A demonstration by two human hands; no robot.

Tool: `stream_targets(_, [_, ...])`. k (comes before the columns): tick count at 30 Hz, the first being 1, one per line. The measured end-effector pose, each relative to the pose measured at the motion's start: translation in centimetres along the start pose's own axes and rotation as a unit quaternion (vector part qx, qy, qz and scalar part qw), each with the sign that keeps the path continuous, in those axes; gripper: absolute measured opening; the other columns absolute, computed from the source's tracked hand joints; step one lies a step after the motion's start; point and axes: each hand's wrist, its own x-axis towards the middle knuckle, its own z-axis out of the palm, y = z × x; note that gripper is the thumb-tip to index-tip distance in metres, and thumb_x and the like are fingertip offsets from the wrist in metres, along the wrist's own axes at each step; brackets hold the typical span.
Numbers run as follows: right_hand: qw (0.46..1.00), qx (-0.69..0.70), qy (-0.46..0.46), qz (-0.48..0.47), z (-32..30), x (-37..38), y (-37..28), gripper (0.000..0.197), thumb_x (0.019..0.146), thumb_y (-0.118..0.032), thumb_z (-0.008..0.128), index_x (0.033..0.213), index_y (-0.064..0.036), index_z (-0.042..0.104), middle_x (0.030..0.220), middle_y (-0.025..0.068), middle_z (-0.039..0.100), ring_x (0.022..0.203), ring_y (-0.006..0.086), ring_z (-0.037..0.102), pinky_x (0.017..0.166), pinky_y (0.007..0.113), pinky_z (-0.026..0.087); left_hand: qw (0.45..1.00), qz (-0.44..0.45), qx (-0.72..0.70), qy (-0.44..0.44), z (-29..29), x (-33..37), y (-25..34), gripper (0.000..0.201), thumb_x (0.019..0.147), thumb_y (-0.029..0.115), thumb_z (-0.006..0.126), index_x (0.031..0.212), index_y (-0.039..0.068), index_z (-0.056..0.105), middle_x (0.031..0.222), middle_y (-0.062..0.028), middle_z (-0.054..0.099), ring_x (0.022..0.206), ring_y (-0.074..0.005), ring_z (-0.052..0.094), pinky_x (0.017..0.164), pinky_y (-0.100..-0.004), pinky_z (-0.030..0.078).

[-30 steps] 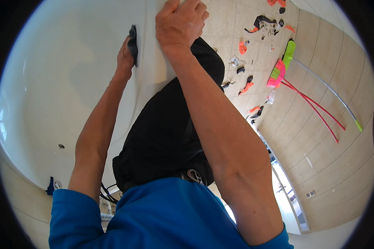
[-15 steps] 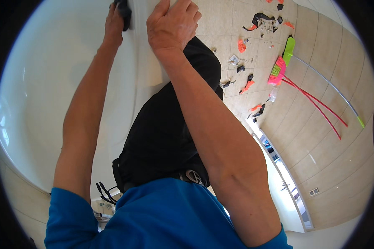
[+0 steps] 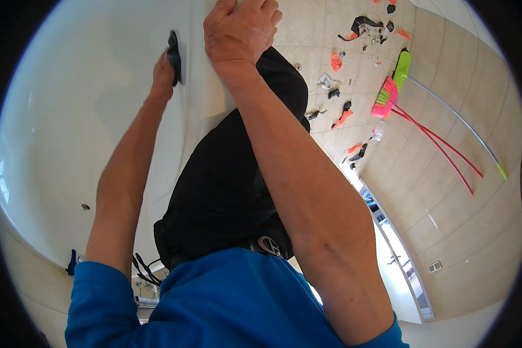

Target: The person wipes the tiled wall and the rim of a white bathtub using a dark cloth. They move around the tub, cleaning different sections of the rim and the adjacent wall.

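Note:
My left hand [image 3: 163, 74] reaches into a white bathtub [image 3: 69, 110], closed on a black cloth [image 3: 174, 58] that it presses flat against the tub's inner side wall. The cloth's exact kind is hard to make out; it is dark and wavy-edged. On the tub's near right edge rests my right hand [image 3: 239, 33], its fingers curled over the outer side of the rim [image 3: 200, 87]. What lies under the right palm is hidden.
Black and orange scraps [image 3: 343, 116] litter the tiled floor right of the tub. Beyond them lie a pink broom [image 3: 385, 95] with red poles and a green brush head [image 3: 401, 66] with a metal pole. A small drain [image 3: 85, 206] shows in the tub.
My left hand has slid the black cloth back toward me along the tub's inner wall. The right hand stays on the rim.

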Motion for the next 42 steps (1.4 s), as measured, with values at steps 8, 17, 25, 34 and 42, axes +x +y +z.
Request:
stream_targets(8, [1.000, -0.002, 0.002, -0.004, -0.1, -0.1, -0.2, 0.038, 0.092, -0.029, 0.058, 0.116, -0.0006, 0.056, 0.111, 0.0235, 0.060, 0.101, 0.0413, 0.057, 0.087, 0.050, 0.048, 0.982, 0.023, 0.176, 0.064, -0.2, 11.0, 7.2, 0.043, 0.101, 0.024, 0.038, 0.137, 0.004, 0.049, 0.136, -0.0157, 0.053, 0.119, -0.0312, 0.053, 0.100, -0.0328, 0.044])
stream_targets(17, [1.000, -0.004, -0.012, -0.002, 0.2, 0.0, 0.4, 0.038, 0.093, -0.029, 0.057, 0.117, 0.0002, 0.056, 0.112, 0.0233, 0.060, 0.102, 0.0415, 0.057, 0.086, 0.050, 0.049, 1.000, 0.002, -0.005, -0.010, 1.2, -3.3, 2.9, 0.063, 0.103, 0.043, 0.039, 0.148, -0.001, 0.039, 0.147, -0.0159, 0.046, 0.134, -0.0237, 0.044, 0.112, -0.0316, 0.031])
stream_targets(25, [1.000, -0.005, -0.022, 0.004, -0.2, 0.1, 0.2, 0.039, 0.093, -0.029, 0.057, 0.117, 0.0008, 0.055, 0.112, 0.0240, 0.059, 0.103, 0.0423, 0.056, 0.086, 0.051, 0.050, 0.992, -0.115, -0.015, -0.038, 0.0, -10.1, 0.7, 0.059, 0.103, 0.040, 0.042, 0.145, -0.001, 0.044, 0.139, -0.0128, 0.053, 0.127, -0.0208, 0.049, 0.108, -0.0327, 0.036])
stream_targets(34, [1.000, -0.003, 0.005, -0.004, 0.1, 0.0, 0.1, 0.038, 0.092, -0.029, 0.058, 0.116, 0.0000, 0.057, 0.109, 0.0230, 0.061, 0.100, 0.0420, 0.057, 0.085, 0.050, 0.049, 0.992, -0.115, -0.021, 0.052, 3.5, -1.3, 9.0, 0.052, 0.102, 0.036, 0.040, 0.142, 0.004, 0.049, 0.123, -0.0125, 0.062, 0.109, -0.0207, 0.058, 0.097, -0.0312, 0.044])
stream_targets(42, [1.000, -0.002, 0.003, -0.002, 0.0, -0.1, 0.3, 0.038, 0.092, -0.030, 0.058, 0.116, 0.0000, 0.057, 0.108, 0.0227, 0.060, 0.100, 0.0414, 0.057, 0.085, 0.050, 0.049, 0.999, -0.014, -0.022, 0.027, 4.3, -6.3, 9.1, 0.057, 0.104, 0.034, 0.042, 0.147, -0.002, 0.040, 0.147, -0.0179, 0.046, 0.135, -0.0241, 0.044, 0.113, -0.0305, 0.029])
